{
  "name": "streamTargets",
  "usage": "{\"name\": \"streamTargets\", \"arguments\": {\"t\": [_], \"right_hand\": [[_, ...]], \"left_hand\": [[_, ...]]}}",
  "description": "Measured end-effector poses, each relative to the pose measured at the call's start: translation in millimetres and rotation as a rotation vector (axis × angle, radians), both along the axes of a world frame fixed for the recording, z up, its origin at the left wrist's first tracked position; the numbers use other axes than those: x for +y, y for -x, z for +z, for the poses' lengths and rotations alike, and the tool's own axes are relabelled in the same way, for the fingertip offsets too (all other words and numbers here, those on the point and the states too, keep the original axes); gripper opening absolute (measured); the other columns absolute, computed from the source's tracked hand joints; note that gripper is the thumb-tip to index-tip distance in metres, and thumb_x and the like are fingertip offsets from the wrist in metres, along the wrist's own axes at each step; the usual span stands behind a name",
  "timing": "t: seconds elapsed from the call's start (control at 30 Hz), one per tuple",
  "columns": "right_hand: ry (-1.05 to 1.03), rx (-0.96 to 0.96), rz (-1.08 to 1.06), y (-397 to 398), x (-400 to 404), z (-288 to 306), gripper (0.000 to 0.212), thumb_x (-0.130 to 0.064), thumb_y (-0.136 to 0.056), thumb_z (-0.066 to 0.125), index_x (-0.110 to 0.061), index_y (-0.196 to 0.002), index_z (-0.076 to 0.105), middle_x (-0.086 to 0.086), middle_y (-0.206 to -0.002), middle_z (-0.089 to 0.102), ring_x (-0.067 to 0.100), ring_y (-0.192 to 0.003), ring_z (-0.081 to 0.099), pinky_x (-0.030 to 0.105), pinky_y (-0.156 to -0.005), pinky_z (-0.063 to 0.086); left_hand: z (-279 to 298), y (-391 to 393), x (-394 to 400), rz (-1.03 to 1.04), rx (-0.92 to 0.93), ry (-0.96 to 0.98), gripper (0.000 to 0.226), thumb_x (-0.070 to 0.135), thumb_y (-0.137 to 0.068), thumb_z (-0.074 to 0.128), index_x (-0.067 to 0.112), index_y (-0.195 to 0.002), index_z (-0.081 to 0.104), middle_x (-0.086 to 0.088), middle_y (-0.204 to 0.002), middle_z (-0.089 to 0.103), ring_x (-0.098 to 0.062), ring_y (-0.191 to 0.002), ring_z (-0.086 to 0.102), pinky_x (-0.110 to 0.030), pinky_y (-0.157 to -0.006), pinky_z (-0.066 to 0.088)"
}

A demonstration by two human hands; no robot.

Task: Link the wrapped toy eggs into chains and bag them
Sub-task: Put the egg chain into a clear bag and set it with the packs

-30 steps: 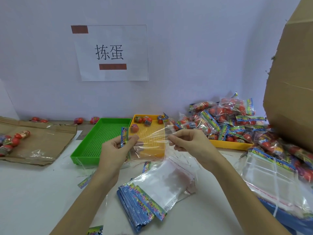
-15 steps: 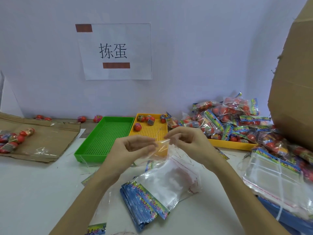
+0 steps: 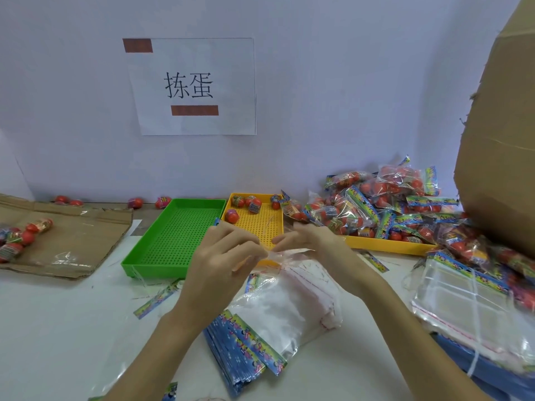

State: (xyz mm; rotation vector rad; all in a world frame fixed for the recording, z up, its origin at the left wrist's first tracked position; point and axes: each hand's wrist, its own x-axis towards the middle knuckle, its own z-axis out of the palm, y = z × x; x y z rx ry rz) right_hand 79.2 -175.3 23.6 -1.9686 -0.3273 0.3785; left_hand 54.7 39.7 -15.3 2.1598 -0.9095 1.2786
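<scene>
A tall cardboard box rises at the right edge of the white table, and a flattened sheet of cardboard lies along the left edge with a few wrapped toy eggs on it. Against the back wall, toward the right corner, a heap of filled egg bags spills over a long yellow tray. Left of it sit a green perforated tray and a smaller yellow tray side by side, the latter holding loose eggs at its far end. On the wall hangs a paper sign. Near the right edge lies a tied bundle of clear bags; another stack of empty bags with printed headers lies at the middle of the near edge. Above that stack the left hand and right hand meet, each pinching a single clear bag between thumb and fingertips, crumpled between them.
</scene>
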Motion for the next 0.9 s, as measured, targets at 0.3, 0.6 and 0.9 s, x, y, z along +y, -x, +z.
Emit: {"name": "streamTargets", "arguments": {"t": [0.3,0.6,0.9], "right_hand": [[-0.247,-0.026,-0.197,5,-1,-3,0.055,-0.055,-0.082,0.076,-0.027,-0.128,0.063,-0.001,-0.116,0.074,0.011,-0.101,0.072,0.027,-0.081,0.057],[-0.427,0.061,-0.22,2,-13,-2,0.015,-0.02,-0.098,0.069,-0.018,-0.108,0.079,-0.005,-0.082,0.069,0.006,-0.07,0.054,0.022,-0.063,0.041],[-0.078,-0.312,-0.029,10,-11,5,0.022,-0.021,-0.105,0.058,-0.014,-0.1,0.079,-0.01,-0.081,0.074,0.002,-0.068,0.056,0.014,-0.062,0.044]], "left_hand": [[-3,5,-3,0.027,-0.161,-0.101,0.019,0.01,-0.093,0.078,0.019,-0.1,0.063,0.003,-0.104,0.066,-0.022,-0.097,0.057,-0.029,-0.089,0.036],[-5,4,-6,0.093,-0.049,-0.155,0.009,0.025,-0.092,0.078,0.026,-0.101,0.076,0.002,-0.122,0.062,-0.022,-0.115,0.053,-0.027,-0.106,0.024],[4,8,-6,0.04,0.515,0.232,0.059,0.065,-0.085,0.072,0.038,-0.134,0.053,0.021,-0.136,0.058,-0.004,-0.133,0.05,-0.03,-0.109,0.032]]}}
